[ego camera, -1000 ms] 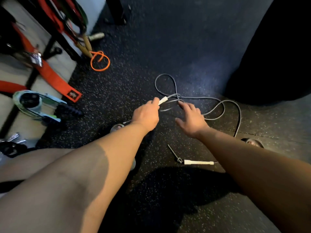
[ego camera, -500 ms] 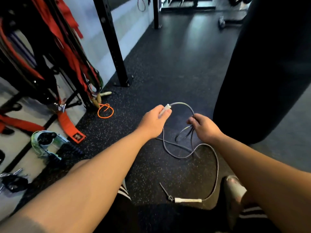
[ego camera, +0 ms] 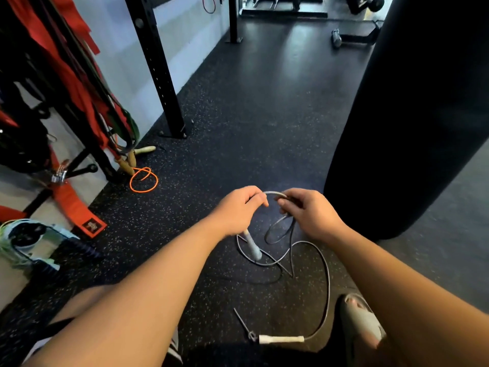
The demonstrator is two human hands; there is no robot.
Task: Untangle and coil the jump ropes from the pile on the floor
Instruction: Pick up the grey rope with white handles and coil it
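Grey rope (ego camera: 327, 274) held; black bag (ego camera: 423, 128) close right.

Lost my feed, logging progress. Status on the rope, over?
Left grip and right grip both hold the gray rope. Loose loops on the floor, second handle lying there. Punching bag stands close on the right.
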